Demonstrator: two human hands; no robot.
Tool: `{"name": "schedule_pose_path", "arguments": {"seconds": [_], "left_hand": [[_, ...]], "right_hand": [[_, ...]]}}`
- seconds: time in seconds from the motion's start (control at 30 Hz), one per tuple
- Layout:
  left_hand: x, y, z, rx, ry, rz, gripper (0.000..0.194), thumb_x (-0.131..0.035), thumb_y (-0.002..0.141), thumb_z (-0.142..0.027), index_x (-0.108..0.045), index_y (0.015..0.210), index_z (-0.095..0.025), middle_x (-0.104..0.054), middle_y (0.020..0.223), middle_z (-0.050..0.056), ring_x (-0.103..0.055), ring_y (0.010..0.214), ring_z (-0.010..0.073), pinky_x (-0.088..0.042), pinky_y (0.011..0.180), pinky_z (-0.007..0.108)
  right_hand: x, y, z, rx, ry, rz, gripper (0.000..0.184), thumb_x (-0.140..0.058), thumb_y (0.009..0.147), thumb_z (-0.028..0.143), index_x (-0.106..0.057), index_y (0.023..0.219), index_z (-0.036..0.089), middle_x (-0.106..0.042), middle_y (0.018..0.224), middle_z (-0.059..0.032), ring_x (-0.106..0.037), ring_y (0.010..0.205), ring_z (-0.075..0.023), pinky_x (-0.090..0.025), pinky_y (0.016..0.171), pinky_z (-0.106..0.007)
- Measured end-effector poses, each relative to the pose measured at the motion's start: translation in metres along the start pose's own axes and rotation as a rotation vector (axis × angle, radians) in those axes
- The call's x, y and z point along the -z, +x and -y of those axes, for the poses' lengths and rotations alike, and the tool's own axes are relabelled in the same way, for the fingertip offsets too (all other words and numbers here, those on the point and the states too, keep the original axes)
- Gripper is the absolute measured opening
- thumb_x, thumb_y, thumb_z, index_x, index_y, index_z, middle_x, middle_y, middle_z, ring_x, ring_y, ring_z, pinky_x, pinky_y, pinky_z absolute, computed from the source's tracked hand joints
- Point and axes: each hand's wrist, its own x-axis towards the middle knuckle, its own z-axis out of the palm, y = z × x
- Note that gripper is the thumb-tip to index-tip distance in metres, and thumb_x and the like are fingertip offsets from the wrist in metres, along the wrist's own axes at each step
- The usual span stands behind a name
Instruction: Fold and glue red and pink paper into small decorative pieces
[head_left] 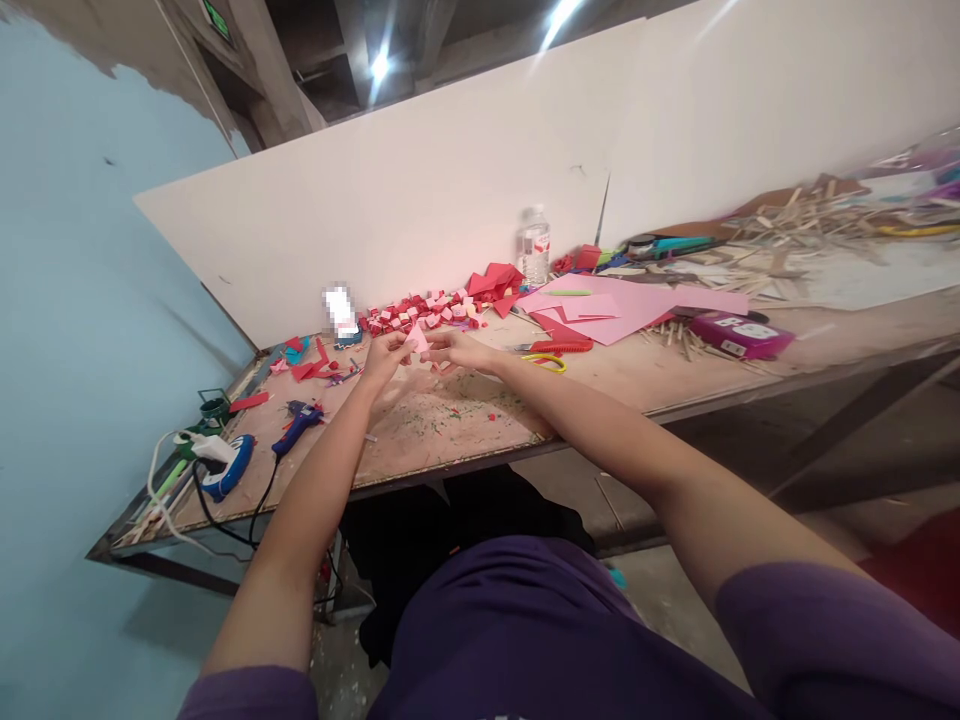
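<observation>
Both my hands meet above the middle of the wooden table (pixel 420 440), with a small piece of pink paper (pixel 417 341) between them. My left hand (pixel 385 356) pinches the paper from the left. On its other side the fingers of my right hand (pixel 459 350) close round the edge; the fingertips are partly hidden and small. Just behind my hands lies a heap of small red and pink folded paper pieces (pixel 420 311). Green and red scraps (pixel 450 412) are scattered on the tabletop below them.
At left lie a blue glue gun (pixel 298 424) and a power strip (pixel 229 468) with cords. A phone (pixel 341 312) leans at the back. Rightward are a bottle (pixel 535 248), pink sheets (pixel 637 305), a red cutter (pixel 562 346), yellow-handled scissors (pixel 546 362), a purple box (pixel 741 335) and wooden sticks (pixel 795 228).
</observation>
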Motion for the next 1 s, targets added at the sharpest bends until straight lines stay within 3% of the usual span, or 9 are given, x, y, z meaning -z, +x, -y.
{"name": "schedule_pose_path", "arguments": {"seconds": [0.17,0.3,0.4,0.53,0.73,0.87,1.0], "left_hand": [[0.001,0.0,0.001,0.007,-0.003,-0.025,0.048,-0.087,0.065,-0.057,-0.06,0.062,-0.018,-0.059,0.055,0.0,-0.053,0.053,0.0122,-0.046,0.057,0.026],[0.0,0.001,0.003,0.003,-0.003,-0.039,0.05,-0.088,0.066,-0.056,-0.055,0.058,-0.018,-0.059,0.055,0.0,-0.052,0.053,0.0117,-0.044,0.057,0.025],[0.0,0.003,0.007,0.002,-0.006,-0.054,0.055,-0.087,0.066,-0.056,-0.048,0.055,-0.02,-0.055,0.053,-0.001,-0.051,0.053,0.0116,-0.043,0.056,0.025],[0.002,0.004,0.009,-0.006,-0.006,-0.066,0.049,-0.084,0.069,-0.055,-0.053,0.059,-0.019,-0.056,0.058,-0.001,-0.052,0.057,0.0121,-0.043,0.058,0.025],[0.002,-0.003,0.005,0.01,-0.016,0.034,0.041,-0.082,0.071,-0.055,-0.066,0.071,-0.017,-0.066,0.076,0.003,-0.059,0.073,0.0158,-0.049,0.067,0.026],[0.0,-0.005,0.002,0.026,0.0,0.119,0.041,-0.083,0.067,-0.053,-0.062,0.068,-0.018,-0.064,0.073,0.002,-0.059,0.074,0.0173,-0.051,0.07,0.029],[0.0,-0.003,0.004,0.013,0.034,0.076,0.036,-0.079,0.069,-0.048,-0.059,0.071,-0.019,-0.061,0.074,0.001,-0.057,0.074,0.0176,-0.049,0.071,0.029]], "right_hand": [[0.001,0.0,0.001,-0.064,0.033,0.007,0.044,-0.084,0.082,0.038,-0.073,0.12,0.018,-0.076,0.107,-0.0091,-0.071,0.079,-0.019,-0.06,0.066,-0.027],[0.001,0.002,-0.001,-0.081,0.037,-0.102,0.066,-0.075,0.089,0.029,-0.053,0.152,0.024,-0.069,0.128,-0.0115,-0.071,0.086,-0.0176,-0.061,0.066,-0.025],[0.0,0.004,-0.002,-0.074,0.035,-0.152,0.066,-0.065,0.097,0.029,-0.042,0.159,0.028,-0.065,0.134,-0.0111,-0.071,0.081,-0.0153,-0.061,0.065,-0.026],[-0.002,0.008,-0.004,-0.103,0.052,-0.163,0.051,-0.059,0.101,0.027,-0.049,0.152,0.026,-0.069,0.122,-0.0094,-0.071,0.073,-0.0148,-0.061,0.062,-0.027],[-0.003,0.011,-0.009,-0.113,0.065,-0.197,0.036,-0.069,0.09,0.013,-0.065,0.125,0.019,-0.074,0.095,-0.0043,-0.068,0.069,-0.0146,-0.056,0.058,-0.021],[0.003,0.01,-0.009,-0.114,0.119,-0.201,0.031,-0.082,0.081,0.023,-0.072,0.108,0.015,-0.076,0.088,-0.006,-0.069,0.074,-0.0174,-0.056,0.062,-0.023],[0.007,0.01,-0.009,-0.131,0.188,-0.246,0.033,-0.088,0.073,0.029,-0.073,0.099,0.014,-0.078,0.087,-0.0101,-0.07,0.077,-0.0214,-0.058,0.069,-0.029]]}}
